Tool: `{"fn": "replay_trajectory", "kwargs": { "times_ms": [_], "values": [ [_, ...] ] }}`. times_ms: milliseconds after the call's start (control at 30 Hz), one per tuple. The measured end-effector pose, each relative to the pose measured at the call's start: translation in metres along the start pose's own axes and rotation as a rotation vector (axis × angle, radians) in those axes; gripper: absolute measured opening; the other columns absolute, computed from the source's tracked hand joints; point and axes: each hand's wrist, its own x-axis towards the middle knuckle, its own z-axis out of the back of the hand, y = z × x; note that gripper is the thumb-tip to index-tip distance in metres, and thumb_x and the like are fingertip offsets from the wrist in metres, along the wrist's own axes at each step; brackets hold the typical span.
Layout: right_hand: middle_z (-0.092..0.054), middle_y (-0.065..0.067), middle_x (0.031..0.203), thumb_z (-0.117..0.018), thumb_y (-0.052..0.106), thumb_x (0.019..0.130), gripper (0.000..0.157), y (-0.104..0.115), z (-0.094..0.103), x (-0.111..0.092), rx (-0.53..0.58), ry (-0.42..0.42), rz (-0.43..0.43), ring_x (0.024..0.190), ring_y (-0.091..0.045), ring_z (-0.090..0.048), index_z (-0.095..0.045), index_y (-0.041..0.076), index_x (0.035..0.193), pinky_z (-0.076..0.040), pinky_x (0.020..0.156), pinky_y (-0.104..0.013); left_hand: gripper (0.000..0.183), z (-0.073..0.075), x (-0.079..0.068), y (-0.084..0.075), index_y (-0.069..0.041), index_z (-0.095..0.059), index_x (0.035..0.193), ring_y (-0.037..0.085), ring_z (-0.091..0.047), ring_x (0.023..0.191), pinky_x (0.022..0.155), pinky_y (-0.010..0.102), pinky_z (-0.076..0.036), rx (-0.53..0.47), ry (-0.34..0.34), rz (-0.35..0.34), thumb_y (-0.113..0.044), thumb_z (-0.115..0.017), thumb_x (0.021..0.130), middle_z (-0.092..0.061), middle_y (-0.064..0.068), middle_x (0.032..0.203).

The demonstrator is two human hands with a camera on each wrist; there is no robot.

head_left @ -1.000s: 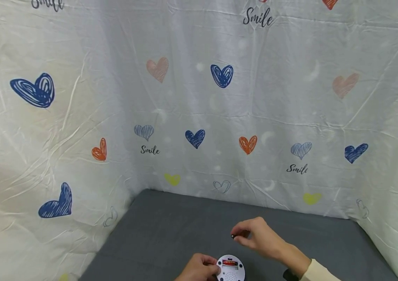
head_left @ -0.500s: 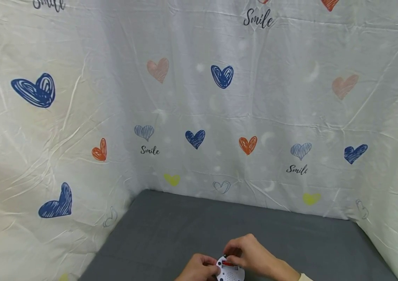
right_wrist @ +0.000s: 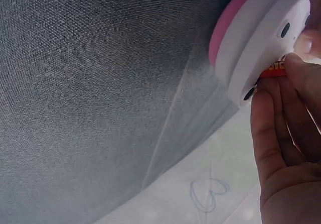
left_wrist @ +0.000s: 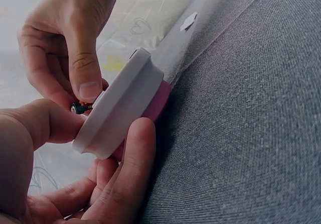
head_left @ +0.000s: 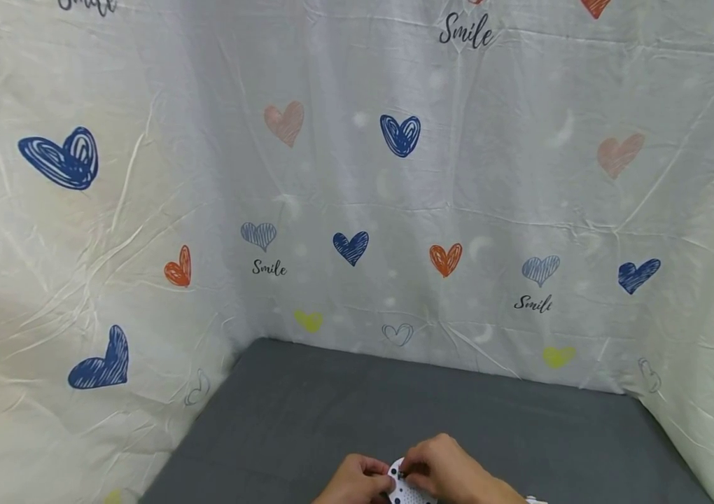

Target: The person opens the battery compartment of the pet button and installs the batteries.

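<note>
A round white device with a pink far side (left_wrist: 123,103) is tilted on its edge above the grey cloth. My left hand (head_left: 357,481) grips its rim, thumb on the white back face and fingers round the pink side. At that back face, my right hand (head_left: 448,474) pinches a small battery (left_wrist: 78,108), whose dark end with a metal tip pokes out past the thumb. The right wrist view shows a red and yellow battery label (right_wrist: 273,73) by the right fingertips. Black round feet (right_wrist: 285,30) dot the back. My right fingers hide most of the battery slot.
Grey cloth (head_left: 306,399) covers the surface under both hands. A small white piece (left_wrist: 189,21) lies on it, off to the right of the device. A white curtain printed with hearts (head_left: 357,175) encloses the back and sides.
My right hand has come down and left with the battery, from above the device to its back face. The left hand keeps its grip in the same spot.
</note>
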Motion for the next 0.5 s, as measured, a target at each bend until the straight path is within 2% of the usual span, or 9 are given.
{"fn": "replay_trajectory", "kwargs": {
  "times_ms": [200, 500],
  "values": [
    [-0.082, 0.011, 0.097, -0.086, 0.009, 0.092, 0.012, 0.0024, -0.001, 0.0, -0.063, -0.012, -0.028, 0.087, 0.004, -0.071, -0.089, 0.016, 0.101, -0.057, 0.073, -0.016, 0.021, -0.0017, -0.0004, -0.0009, 0.003, -0.078, 0.11, 0.016, -0.078, 0.08, 0.073, 0.03, -0.062, 0.006, -0.015, -0.013, -0.01, -0.069, 0.096, -0.078, 0.004, 0.095],
    [-0.082, 0.01, 0.092, -0.088, 0.008, 0.09, 0.011, 0.0038, 0.0004, 0.0008, -0.053, 0.003, -0.079, 0.083, 0.005, -0.069, -0.089, 0.015, 0.097, -0.057, 0.071, -0.016, 0.02, -0.0016, -0.0007, -0.0009, 0.003, -0.078, 0.109, 0.015, -0.076, 0.079, 0.072, 0.029, -0.061, 0.027, -0.029, -0.015, -0.01, -0.07, 0.095, -0.077, 0.002, 0.094]
  ]
}}
